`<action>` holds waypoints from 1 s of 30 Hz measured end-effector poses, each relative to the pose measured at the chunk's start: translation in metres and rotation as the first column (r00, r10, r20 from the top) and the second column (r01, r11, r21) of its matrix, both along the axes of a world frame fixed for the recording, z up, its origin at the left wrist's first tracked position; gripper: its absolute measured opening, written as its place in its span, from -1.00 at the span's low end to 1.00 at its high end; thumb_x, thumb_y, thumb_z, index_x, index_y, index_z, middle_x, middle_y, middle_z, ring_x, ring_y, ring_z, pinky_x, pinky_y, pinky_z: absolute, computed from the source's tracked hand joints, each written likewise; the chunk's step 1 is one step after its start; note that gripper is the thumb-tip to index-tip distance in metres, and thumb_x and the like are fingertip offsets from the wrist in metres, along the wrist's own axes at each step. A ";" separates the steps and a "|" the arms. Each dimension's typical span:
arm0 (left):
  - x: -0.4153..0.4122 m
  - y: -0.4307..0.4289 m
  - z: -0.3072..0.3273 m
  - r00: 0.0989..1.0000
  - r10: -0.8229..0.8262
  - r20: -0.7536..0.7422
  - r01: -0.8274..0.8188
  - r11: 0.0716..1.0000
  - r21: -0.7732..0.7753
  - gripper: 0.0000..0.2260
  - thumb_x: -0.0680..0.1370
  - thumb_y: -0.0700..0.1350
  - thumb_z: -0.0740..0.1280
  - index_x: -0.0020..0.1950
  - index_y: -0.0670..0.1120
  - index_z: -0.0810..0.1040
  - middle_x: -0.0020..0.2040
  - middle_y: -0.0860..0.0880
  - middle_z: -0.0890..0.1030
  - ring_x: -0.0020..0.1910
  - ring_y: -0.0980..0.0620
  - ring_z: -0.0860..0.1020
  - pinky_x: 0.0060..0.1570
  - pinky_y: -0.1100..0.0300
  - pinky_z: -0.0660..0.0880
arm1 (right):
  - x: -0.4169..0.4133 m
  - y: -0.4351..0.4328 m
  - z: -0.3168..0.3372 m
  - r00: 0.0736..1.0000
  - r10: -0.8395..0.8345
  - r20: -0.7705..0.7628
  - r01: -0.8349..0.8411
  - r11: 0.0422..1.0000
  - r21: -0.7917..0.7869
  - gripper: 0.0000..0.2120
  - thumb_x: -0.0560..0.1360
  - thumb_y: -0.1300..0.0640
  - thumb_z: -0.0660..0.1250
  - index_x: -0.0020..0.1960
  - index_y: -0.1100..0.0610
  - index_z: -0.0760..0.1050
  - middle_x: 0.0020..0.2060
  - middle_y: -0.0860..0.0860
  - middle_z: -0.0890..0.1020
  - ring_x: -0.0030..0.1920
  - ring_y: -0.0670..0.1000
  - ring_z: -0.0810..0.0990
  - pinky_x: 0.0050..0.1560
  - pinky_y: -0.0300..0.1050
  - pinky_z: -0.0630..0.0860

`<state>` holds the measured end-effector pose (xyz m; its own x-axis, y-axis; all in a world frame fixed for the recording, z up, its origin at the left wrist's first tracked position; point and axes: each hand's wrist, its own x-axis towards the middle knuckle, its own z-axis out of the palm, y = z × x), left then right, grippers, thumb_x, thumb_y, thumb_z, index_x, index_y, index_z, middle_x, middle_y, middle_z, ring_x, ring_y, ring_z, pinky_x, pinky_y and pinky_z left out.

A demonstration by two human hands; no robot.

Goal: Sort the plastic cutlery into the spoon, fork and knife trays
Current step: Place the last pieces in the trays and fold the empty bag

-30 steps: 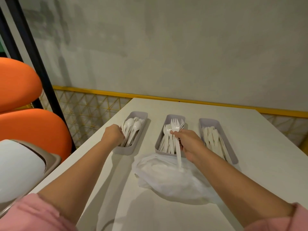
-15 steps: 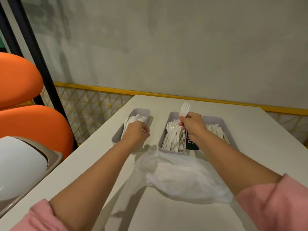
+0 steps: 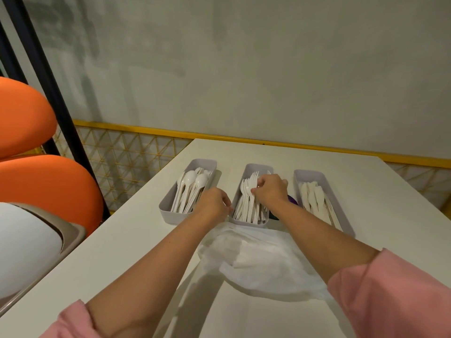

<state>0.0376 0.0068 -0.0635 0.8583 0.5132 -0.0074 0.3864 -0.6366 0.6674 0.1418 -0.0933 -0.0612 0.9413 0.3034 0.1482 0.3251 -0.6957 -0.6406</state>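
Three grey trays stand in a row on the white table [image 3: 366, 191]. The spoon tray [image 3: 168, 212] is on the left and the fork tray [image 3: 251, 167] in the middle. On the right is the knife tray [image 3: 308, 174]. All three hold white plastic cutlery. My right hand [image 3: 272, 190] is low over the fork tray, and its fingertips pinch a white fork [image 3: 251, 184] that lies among the others. My left hand [image 3: 214, 203] sits between the spoon and fork trays, its curled fingers at the fork tray's near left wall.
A crumpled white plastic bag [image 3: 266, 262] lies on the table just in front of the trays. A dark purple object [image 3: 292, 199] shows between the fork and knife trays. Orange seats [image 3: 44, 186] and a bin lid [image 3: 26, 245] stand to the left.
My right hand has lowered the raised fork into the fork tray. My left hand has moved right from the spoon tray's edge to the fork tray's left wall.
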 end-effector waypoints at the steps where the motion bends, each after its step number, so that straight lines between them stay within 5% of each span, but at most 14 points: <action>1: 0.000 0.000 0.000 1.000 0.002 0.001 -0.002 1.000 -0.003 -0.86 0.51 -0.22 0.36 0.04 -0.22 0.60 -0.15 -0.13 0.58 -0.21 -0.05 0.52 -0.03 0.08 0.55 | 0.001 0.000 -0.002 0.999 -0.008 0.038 0.010 0.999 -0.043 -0.79 0.49 0.18 0.35 0.11 0.19 0.54 0.18 0.16 0.47 0.24 0.16 0.35 0.01 -0.07 0.41; 8: -0.004 -0.002 0.000 0.999 0.009 0.036 -0.010 1.000 0.021 -0.85 0.50 -0.20 0.38 0.05 -0.22 0.59 -0.16 -0.10 0.55 -0.25 -0.02 0.50 -0.13 0.15 0.50 | 0.000 -0.013 0.002 0.999 0.023 -0.022 -0.023 0.999 -0.022 -0.53 0.49 0.15 0.35 0.35 0.20 0.33 0.29 0.18 0.33 0.31 0.17 0.31 0.24 -0.04 0.35; 12: -0.010 -0.007 0.003 0.994 0.038 0.104 -0.044 0.998 0.054 -0.86 0.52 -0.17 0.34 0.02 -0.20 0.59 -0.14 -0.13 0.59 -0.15 -0.05 0.52 -0.18 0.24 0.39 | -0.005 -0.028 0.014 0.996 0.067 -0.058 -0.063 0.995 0.079 -0.55 0.47 0.19 0.37 0.32 0.16 0.34 0.26 0.15 0.35 0.23 0.12 0.40 0.07 -0.14 0.43; 15: -0.018 -0.006 0.003 0.985 0.057 0.161 -0.071 0.994 0.081 -0.85 0.54 -0.14 0.31 -0.22 -0.13 0.51 -0.33 -0.01 0.52 -0.25 0.01 0.45 -0.30 0.25 0.33 | -0.021 -0.042 0.029 0.963 0.206 -0.172 -0.172 0.966 0.195 -0.60 0.48 0.20 0.36 0.30 0.15 0.39 0.09 0.10 0.42 0.03 0.02 0.44 -0.24 -0.29 0.36; 19: -0.033 -0.004 0.000 0.984 0.053 0.171 -0.075 0.990 0.123 -0.69 0.54 -0.05 0.31 -0.37 -0.05 0.34 -0.42 0.07 0.38 -0.38 0.11 0.36 -0.43 0.32 0.21 | -0.045 -0.069 0.045 0.940 0.318 -0.128 -0.308 0.947 0.087 -0.67 0.48 0.16 0.37 0.22 0.12 0.45 -0.06 0.04 0.49 -0.06 0.00 0.48 -0.04 -0.15 0.44; 23: -0.052 0.002 -0.009 1.000 -0.018 -0.025 0.020 0.993 0.115 -0.65 0.42 0.17 0.40 -0.03 -0.09 0.49 -0.16 0.03 0.47 -0.15 0.05 0.42 -0.30 0.27 0.30 | -0.064 -0.103 0.041 0.931 0.357 -0.081 -0.366 0.912 -0.183 -0.67 0.47 0.12 0.38 0.20 0.17 0.47 -0.15 -0.01 0.50 -0.20 -0.06 0.46 -0.26 -0.30 0.36; 26: -0.066 0.003 -0.016 0.984 -0.027 -0.176 0.045 0.994 0.098 -0.34 0.34 0.22 0.45 0.30 -0.11 0.40 0.21 -0.06 0.47 0.14 -0.02 0.47 0.04 0.20 0.43 | -0.075 -0.127 0.026 0.935 0.335 -0.116 -0.352 0.844 -0.404 -0.50 0.48 0.01 0.36 0.35 0.12 0.35 0.23 0.07 0.41 0.12 0.03 0.46 0.02 -0.22 0.39; 30: -0.077 -0.006 -0.020 0.970 -0.024 -0.243 0.058 0.989 0.134 -0.15 0.30 0.19 0.50 0.43 -0.15 0.23 0.41 -0.10 0.30 0.34 -0.08 0.37 0.26 0.11 0.37 | -0.090 -0.149 0.009 0.953 0.275 -0.129 -0.303 0.823 -0.481 -0.41 0.49 -0.04 0.33 0.43 0.12 0.22 0.36 0.07 0.28 0.35 0.07 0.30 0.27 -0.11 0.34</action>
<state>-0.0394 0.0012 -0.0836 0.8605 0.4878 -0.1470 0.4957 -0.7352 0.4624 0.0516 -0.2420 -0.0523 0.8011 0.5823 -0.1386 0.5372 -0.8015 -0.2625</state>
